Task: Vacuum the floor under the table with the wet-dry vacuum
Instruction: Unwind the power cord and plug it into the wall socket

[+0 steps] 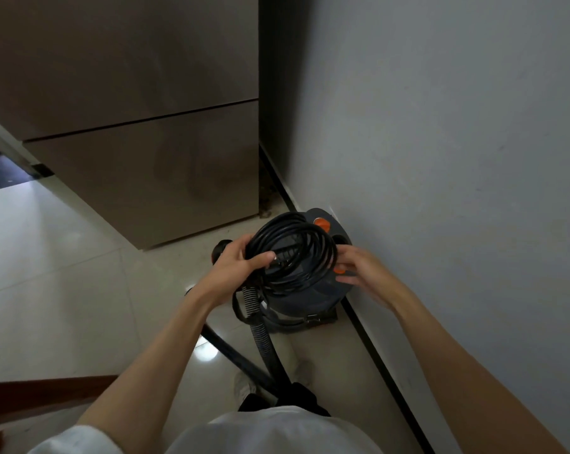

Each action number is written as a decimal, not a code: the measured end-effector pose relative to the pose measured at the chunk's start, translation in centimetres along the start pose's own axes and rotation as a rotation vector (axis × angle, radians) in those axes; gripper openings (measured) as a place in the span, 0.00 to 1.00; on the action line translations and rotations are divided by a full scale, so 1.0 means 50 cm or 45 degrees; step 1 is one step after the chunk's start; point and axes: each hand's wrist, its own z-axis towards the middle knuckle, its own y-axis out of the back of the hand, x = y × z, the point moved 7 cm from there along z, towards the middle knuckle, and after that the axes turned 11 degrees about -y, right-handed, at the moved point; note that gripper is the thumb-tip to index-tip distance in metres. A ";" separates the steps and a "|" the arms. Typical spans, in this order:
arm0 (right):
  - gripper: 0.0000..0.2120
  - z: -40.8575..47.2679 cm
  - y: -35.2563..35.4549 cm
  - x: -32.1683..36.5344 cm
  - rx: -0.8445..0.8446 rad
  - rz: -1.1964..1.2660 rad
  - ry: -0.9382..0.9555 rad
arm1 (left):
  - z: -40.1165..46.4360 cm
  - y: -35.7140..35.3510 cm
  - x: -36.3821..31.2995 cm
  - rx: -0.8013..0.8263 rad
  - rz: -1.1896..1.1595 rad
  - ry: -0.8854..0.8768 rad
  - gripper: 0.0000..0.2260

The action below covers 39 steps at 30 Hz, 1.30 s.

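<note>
A dark grey wet-dry vacuum (304, 298) with orange buttons stands on the tiled floor against the wall. A coil of black power cord (301, 249) lies on top of it. My left hand (236, 268) grips the coil's left side, thumb over the loops near the plug. My right hand (363, 273) is at the coil's right side with fingers spread, touching the vacuum's top by an orange button; it holds nothing that I can see. A ribbed black hose (260, 326) runs from the vacuum's front down toward my feet.
A tall brown cabinet (139, 126) stands just left of and behind the vacuum. The grey wall (440, 158) with a dark baseboard (375, 348) runs along the right. Glossy light floor tiles (64, 273) spread to the left. A reddish wooden edge (31, 394) shows at lower left.
</note>
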 end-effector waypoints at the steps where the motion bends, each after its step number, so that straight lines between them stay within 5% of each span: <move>1: 0.17 0.005 0.005 -0.013 0.008 0.168 -0.042 | -0.004 0.001 -0.001 0.013 -0.003 0.000 0.08; 5: 0.30 0.029 0.007 -0.061 0.027 0.330 -0.290 | -0.018 -0.015 -0.014 0.129 0.069 -0.033 0.08; 12: 0.30 0.042 -0.016 -0.053 0.131 0.226 -0.402 | -0.039 -0.041 -0.022 0.387 0.225 -0.109 0.10; 21: 0.10 0.023 -0.033 -0.033 0.131 0.789 -0.466 | -0.063 -0.080 -0.014 0.571 0.377 -0.160 0.10; 32: 0.08 -0.033 0.070 -0.088 0.040 1.114 -0.231 | -0.118 -0.194 0.105 0.334 0.399 0.078 0.08; 39: 0.11 -0.083 0.180 -0.194 0.089 0.939 -0.260 | -0.159 -0.396 0.208 0.256 0.598 0.106 0.11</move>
